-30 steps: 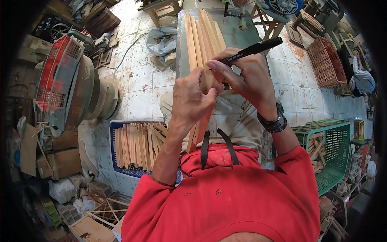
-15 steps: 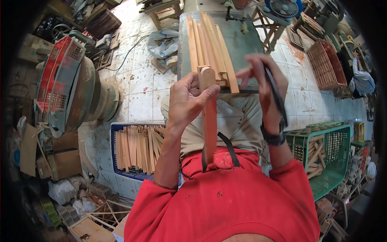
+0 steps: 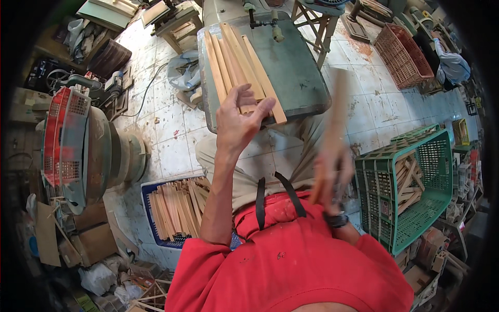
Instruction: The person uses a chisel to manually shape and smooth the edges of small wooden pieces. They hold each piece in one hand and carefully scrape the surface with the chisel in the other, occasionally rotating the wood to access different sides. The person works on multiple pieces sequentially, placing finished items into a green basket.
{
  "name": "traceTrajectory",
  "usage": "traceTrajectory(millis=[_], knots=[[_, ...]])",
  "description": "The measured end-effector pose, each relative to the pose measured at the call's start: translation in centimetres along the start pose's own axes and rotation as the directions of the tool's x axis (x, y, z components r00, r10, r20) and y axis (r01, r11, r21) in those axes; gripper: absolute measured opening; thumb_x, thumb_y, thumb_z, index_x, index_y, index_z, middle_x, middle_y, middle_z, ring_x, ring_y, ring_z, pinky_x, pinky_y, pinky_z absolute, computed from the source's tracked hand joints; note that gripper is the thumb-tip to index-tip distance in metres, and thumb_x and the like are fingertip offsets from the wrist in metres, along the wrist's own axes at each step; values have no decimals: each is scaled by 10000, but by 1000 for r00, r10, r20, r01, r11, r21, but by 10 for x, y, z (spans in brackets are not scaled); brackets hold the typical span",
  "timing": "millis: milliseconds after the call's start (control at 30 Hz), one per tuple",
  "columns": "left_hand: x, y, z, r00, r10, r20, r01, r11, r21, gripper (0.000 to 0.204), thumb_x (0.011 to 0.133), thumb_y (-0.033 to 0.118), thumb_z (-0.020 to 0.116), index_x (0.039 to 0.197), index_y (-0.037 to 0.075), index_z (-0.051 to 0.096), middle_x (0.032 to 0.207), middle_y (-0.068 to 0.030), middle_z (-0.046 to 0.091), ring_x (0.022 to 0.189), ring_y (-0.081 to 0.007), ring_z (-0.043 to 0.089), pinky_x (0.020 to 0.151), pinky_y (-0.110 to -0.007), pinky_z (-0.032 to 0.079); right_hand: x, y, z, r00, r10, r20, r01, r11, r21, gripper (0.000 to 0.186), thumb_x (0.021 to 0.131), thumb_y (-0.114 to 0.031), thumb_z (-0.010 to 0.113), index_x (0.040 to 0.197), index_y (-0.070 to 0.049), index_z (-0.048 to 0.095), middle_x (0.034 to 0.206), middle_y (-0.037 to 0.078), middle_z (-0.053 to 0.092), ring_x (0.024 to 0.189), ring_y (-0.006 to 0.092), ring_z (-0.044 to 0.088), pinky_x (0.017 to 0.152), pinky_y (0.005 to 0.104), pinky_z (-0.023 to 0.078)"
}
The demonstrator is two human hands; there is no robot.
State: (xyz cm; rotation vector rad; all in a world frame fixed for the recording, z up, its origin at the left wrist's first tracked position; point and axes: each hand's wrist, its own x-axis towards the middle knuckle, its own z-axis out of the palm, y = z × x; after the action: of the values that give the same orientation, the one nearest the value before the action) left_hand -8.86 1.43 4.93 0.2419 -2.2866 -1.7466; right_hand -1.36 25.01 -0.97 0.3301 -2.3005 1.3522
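Note:
Several pale wooden strips (image 3: pixel 252 67) lie side by side on a green-grey table top (image 3: pixel 299 73), pointing away from me. My left hand (image 3: pixel 240 117) is over their near ends, thumb and fingers apart; whether it touches them I cannot tell. To the right, my right hand (image 3: pixel 335 174) is closed round a single wooden strip (image 3: pixel 333 114), which stands up from the fist and shows below it too. Motion smears this hand and the strip. Whether the dark flat piece seen earlier is still in this hand cannot be made out.
A blue crate (image 3: pixel 150 216) of wooden strips stands at lower left, and a green crate (image 3: pixel 434 221) with wood pieces at right. A round machine with a red guard (image 3: pixel 54 135) is on the left. Further off are a red crate (image 3: pixel 397 57) and another person (image 3: pixel 455 65).
The wooden strip has gone from my left hand to my right, which has swung down and right. My left hand has opened near the strips on the table. The view has shifted.

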Motion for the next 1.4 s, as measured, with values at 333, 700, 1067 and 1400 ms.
traceTrajectory(millis=[333,700,1067,1400], knots=[[20,-25,98,990,2,140,-124,476,871,397,796,215,755,1068,5,557,1031,-165,549,774,-350,693,621,-405,564,-4,276,-325,439,483,-757,-756,654,-21,322,902,-245,653,883,76,629,790,102,607,691,205,591,614,387,475],[18,-30,75,993,54,-109,34,741,671,616,705,79,786,1207,-56,456,1124,-227,533,784,-386,680,668,-434,575,17,282,-321,622,-49,-782,-579,644,-501,417,951,-294,611,1130,83,593,934,232,668,775,279,657,675,397,498],[-57,-14,-1,854,-259,451,481,724,-494,625,884,41,664,1432,-17,371,1202,-130,598,908,-247,699,707,-299,589,50,50,-5,899,439,-4,-378,778,501,404,987,-173,535,1299,79,482,1271,198,588,1155,281,606,967,386,507],[-130,-45,13,969,-125,212,177,953,-248,762,797,-13,749,1443,120,367,1254,-105,495,1024,-217,632,714,-330,593,19,-45,73,906,266,330,-367,881,298,443,895,-177,701,1276,-21,538,950,145,694,762,189,666,674,314,526]])
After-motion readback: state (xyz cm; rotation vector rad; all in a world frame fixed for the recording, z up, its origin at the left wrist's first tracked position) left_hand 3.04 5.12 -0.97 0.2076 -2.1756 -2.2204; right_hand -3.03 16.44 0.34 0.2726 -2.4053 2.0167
